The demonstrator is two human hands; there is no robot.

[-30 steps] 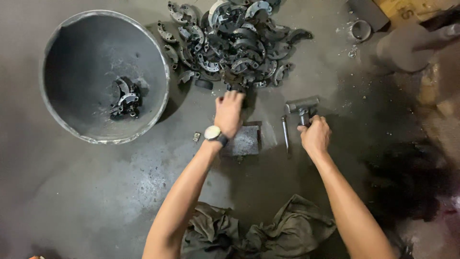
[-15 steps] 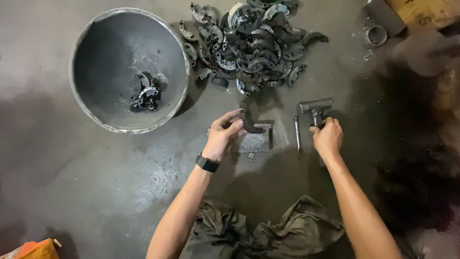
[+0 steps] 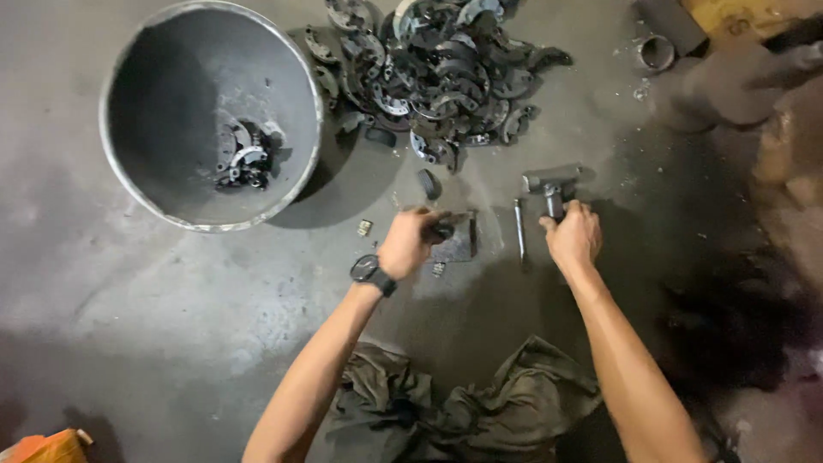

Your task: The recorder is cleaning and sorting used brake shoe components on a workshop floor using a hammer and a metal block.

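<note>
Only a few curved dark metal pieces lie in my big round grey metal basin; the large heap of the same curved metal parts on the concrete floor looks mostly unsorted. My left hand is clenched around one small dark part, held over the flat square metal block. My right hand grips the grey hammer by its handle, head resting on the floor.

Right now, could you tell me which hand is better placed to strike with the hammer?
Right. The right hand is already closed on the hammer handle, next to the thin metal punch. The left hand is busy holding a small dark part on the square metal block.
</note>
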